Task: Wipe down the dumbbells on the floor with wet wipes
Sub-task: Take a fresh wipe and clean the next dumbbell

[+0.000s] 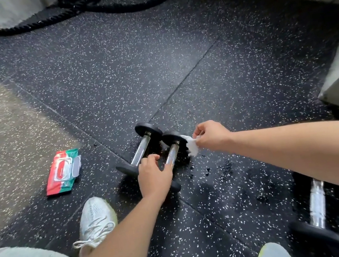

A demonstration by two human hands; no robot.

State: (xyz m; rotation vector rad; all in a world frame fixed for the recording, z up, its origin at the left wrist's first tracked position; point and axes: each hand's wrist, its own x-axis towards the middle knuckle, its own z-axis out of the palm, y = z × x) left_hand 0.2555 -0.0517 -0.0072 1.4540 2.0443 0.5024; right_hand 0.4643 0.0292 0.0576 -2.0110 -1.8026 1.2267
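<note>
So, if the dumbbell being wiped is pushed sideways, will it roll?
Probably: the dumbbell has round heads, so it could roll on the flat floor, though the second dumbbell beside it would likely block it leftward. Metal handle, thick heads: likely heavy for its size.

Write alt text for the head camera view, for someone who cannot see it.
A person's right hand holds a white wipe at the far head of a small dumbbell on a speckled black floor, while the left hand grips its near end. A second dumbbell lies alongside; a red-and-green wipes pack lies further left.
</note>
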